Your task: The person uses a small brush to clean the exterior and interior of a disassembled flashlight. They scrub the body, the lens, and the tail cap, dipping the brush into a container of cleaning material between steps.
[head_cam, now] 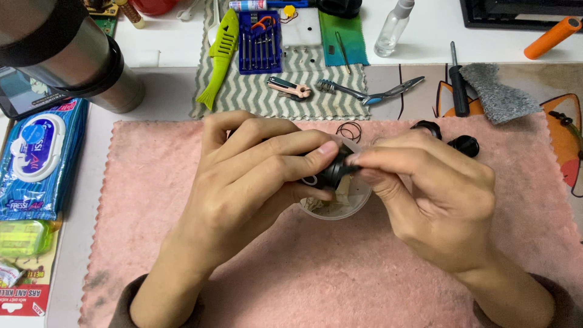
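We grip small black cylindrical part (333, 172) in left hand (255, 176), fingers curled tight around it, above clear plastic cup (349, 206) on pink mat (152, 243); right hand (425, 194) pinches its end; two black caps (464, 146) and thin black o-rings (348, 130) lie apart, so assembly looks unfinished

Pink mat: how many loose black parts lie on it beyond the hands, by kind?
On the pink mat, besides the black part that both hands hold:
Thin black rings: 2, overlapping
Chunky black round parts: 2
Total: 4
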